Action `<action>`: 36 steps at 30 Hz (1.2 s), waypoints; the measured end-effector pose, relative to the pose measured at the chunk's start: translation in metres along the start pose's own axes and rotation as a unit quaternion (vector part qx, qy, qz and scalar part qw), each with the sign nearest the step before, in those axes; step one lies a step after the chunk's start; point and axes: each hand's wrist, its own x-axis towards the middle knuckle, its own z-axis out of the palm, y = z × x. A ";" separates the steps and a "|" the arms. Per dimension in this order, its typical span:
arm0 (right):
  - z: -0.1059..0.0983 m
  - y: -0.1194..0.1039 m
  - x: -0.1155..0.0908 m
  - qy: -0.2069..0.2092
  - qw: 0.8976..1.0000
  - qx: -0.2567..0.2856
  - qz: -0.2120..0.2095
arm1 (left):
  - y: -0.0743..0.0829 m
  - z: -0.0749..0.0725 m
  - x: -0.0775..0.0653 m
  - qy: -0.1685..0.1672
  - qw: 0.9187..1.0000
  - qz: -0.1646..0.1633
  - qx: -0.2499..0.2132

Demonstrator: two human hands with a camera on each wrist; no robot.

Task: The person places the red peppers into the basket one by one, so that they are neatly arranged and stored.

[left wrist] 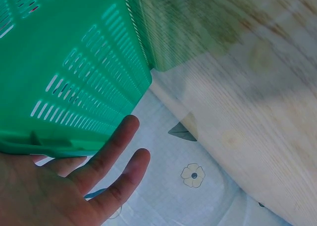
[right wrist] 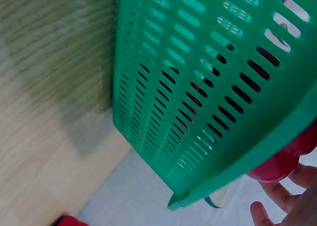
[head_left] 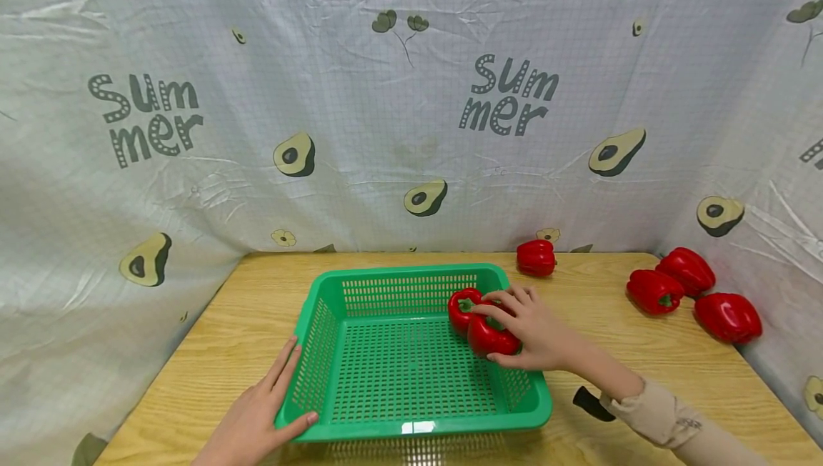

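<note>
Pinched the nearer red pepper in the curled right grip, inside the green basket at its right end, rested the left grip straight-fingered on the left rim, and partly hid both it and the farther pepper behind fingers.

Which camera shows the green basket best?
The head view: it takes in the basket's rim, inner walls and slotted floor, though the right hand covers part of one side. Each wrist view shows mainly a slotted outer wall and some rim up close, cut off by the picture's edge.
</note>
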 end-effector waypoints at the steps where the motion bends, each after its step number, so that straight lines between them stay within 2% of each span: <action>1: 0.001 0.000 0.000 -0.002 1.000 -0.001 -0.002 | 0.000 0.000 0.000 0.001 1.000 0.000 0.001; 16: 0.010 -0.005 -0.001 -0.050 0.999 -0.013 0.001 | 0.000 0.002 -0.001 0.010 1.000 0.002 0.004; 26: 0.012 -0.008 0.003 -0.096 0.995 0.001 0.017 | 0.001 0.000 -0.001 -0.007 1.000 -0.006 0.004; 36: 0.014 -0.010 0.007 -0.155 0.986 0.031 0.045 | 0.001 -0.001 0.000 -0.022 1.000 -0.011 0.010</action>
